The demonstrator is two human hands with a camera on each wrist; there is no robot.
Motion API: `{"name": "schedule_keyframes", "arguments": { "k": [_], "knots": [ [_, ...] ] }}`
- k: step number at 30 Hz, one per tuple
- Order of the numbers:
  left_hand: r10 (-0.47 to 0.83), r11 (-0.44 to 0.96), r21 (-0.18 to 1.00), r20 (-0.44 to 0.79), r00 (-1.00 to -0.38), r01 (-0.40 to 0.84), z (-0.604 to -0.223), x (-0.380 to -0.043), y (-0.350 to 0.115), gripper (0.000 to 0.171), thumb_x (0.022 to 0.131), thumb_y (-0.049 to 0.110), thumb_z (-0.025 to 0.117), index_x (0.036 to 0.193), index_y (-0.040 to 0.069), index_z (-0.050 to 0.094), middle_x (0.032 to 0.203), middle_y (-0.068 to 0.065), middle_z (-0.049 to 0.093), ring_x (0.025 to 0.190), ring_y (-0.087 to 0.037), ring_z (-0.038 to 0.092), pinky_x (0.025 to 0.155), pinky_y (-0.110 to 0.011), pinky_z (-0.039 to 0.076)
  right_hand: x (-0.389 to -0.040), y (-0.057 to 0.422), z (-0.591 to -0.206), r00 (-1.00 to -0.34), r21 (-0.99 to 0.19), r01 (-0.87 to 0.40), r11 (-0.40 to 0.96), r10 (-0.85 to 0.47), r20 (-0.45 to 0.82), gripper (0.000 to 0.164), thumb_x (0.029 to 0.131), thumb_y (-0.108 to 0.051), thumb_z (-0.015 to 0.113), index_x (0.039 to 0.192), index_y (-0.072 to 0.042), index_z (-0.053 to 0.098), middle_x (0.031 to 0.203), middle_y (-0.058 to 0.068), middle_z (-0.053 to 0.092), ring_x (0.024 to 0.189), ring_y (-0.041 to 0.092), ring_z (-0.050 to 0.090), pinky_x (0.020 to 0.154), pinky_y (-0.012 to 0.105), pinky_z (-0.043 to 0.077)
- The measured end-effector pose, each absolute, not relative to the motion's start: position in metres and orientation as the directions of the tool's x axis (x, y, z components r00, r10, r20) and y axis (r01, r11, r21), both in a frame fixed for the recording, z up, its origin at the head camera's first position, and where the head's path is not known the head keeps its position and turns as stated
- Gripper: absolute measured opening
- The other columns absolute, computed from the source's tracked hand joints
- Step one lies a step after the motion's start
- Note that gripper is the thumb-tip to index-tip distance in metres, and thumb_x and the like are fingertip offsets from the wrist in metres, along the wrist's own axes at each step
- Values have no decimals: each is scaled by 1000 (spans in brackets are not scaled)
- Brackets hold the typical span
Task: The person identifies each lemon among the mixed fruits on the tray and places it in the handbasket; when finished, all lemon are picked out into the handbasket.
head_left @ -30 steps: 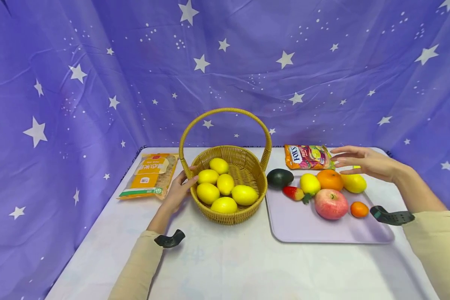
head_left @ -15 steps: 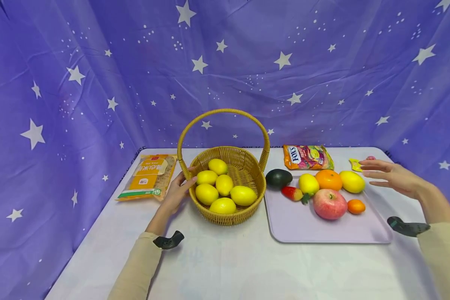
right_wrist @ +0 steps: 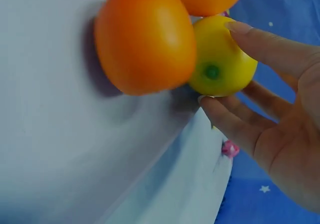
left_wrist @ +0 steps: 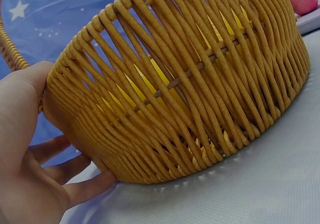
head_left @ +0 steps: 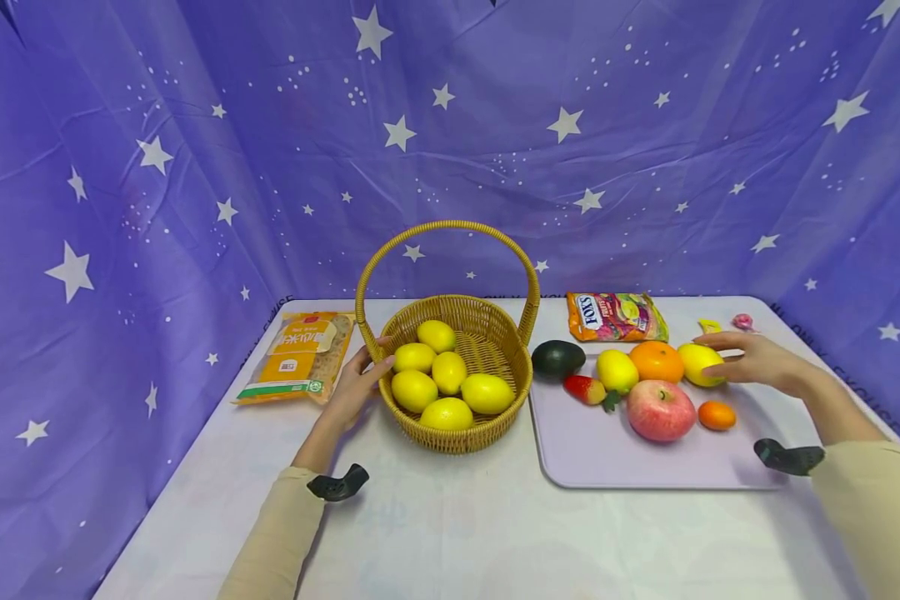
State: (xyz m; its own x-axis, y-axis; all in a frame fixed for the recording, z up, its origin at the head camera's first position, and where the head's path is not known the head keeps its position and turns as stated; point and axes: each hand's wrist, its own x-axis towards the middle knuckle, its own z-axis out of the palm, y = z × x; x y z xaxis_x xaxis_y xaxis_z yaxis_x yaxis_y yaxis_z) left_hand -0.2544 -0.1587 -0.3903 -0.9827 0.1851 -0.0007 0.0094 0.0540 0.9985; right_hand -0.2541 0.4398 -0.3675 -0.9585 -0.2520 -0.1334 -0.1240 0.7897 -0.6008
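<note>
In the head view my left hand [head_left: 352, 390] rests against the left side of a wicker basket [head_left: 461, 443] with a tall arched handle. The left wrist view shows its fingers [left_wrist: 90, 189] lightly touching the woven wall. Several lemons [head_left: 450, 373] lie inside the basket. My right hand [head_left: 767, 364] is at the lemon [head_left: 696, 363] in the tray's far right corner. In the right wrist view the thumb lies on one side of that lemon and the fingers on the other, pinching it. A small orange fruit [right_wrist: 145, 39] is close in front of it.
The lilac tray [head_left: 645, 475] also bears an avocado [head_left: 558, 360], a strawberry [head_left: 583, 388], a smaller lemon [head_left: 617, 370], an orange [head_left: 657, 361] and an apple [head_left: 661, 411]. Behind lie a candy bag [head_left: 617, 317] and wrapped candies [head_left: 742, 321]. An orange-and-clear food packet [head_left: 296, 357] lies left.
My right hand first drew back to the right from above the fruit, then came left and down onto the lemon at the tray's far right. The left hand stays at the basket.
</note>
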Motion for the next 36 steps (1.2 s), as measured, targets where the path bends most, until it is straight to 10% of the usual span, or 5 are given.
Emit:
{"name": "schedule_keyframes", "arguments": {
  "k": [10,19,28,36],
  "knots": [
    [192,45,999,11,-981,20,-392,-255,-160,52,101,17,52,149,6,33,152,-20,27,129,-37,40,87,-35,52,-259,434,-374,-970,-656,-51,753,-193,-147,67,90,-23,71,136,12,38,131,47,34,103,43,57,77,41,57],
    [179,65,998,10,-984,22,-387,-254,-160,52,101,17,53,148,5,35,151,-20,29,126,-37,43,82,-30,53,-249,433,-349,-988,-710,-57,702,-140,-59,72,93,-27,68,145,6,31,141,39,27,122,56,35,76,27,56],
    [181,65,997,18,-983,30,-384,-255,-161,52,101,17,53,148,5,35,151,-21,29,127,-37,42,84,-30,52,-238,376,-311,-973,-781,-200,592,-214,88,58,93,-14,66,143,-2,39,131,10,46,98,-2,59,76,25,55],
    [197,43,999,0,-980,9,-388,-254,-159,53,102,16,52,150,5,32,151,-21,29,129,-37,40,89,-35,51,-236,313,-309,-914,-846,-262,465,-400,63,55,92,-14,68,141,-5,45,142,16,42,111,9,56,85,25,52]
  ]
}}
